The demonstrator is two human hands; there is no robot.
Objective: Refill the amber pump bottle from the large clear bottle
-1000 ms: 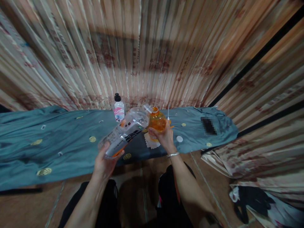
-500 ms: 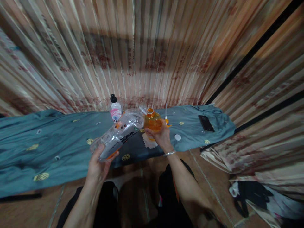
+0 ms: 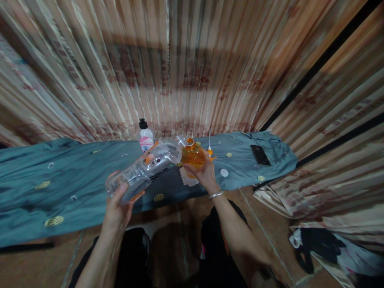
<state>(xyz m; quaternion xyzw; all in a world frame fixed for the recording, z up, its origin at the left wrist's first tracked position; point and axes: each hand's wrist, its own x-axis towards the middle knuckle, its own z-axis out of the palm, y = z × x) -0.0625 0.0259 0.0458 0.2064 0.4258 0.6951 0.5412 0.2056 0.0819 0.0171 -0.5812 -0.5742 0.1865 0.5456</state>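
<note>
My left hand (image 3: 120, 202) is wrapped round the lower part of a large clear plastic bottle (image 3: 150, 166), which tilts with its neck up and to the right. The bottle's neck end is beside the open mouth of an orange bottle (image 3: 194, 155). My right hand (image 3: 204, 170) holds that orange bottle from its right side. Whether the two mouths touch is too small to tell. Behind the orange bottle, to the right, stands an orange pump top (image 3: 210, 151) with a thin white tube. A white cap (image 3: 224, 173) lies right of my right hand.
A pink-labelled bottle with a black top (image 3: 146, 138) stands at the table's back edge. A dark phone (image 3: 260, 155) lies on the right of the green cloth (image 3: 87, 176). A pale scallop-edged piece (image 3: 188, 178) is below the orange bottle. A striped curtain (image 3: 192, 72) hangs behind.
My left hand and the lower end of the clear bottle have shifted slightly left and the bottle is a little flatter. My right hand and the orange bottle have hardly moved.
</note>
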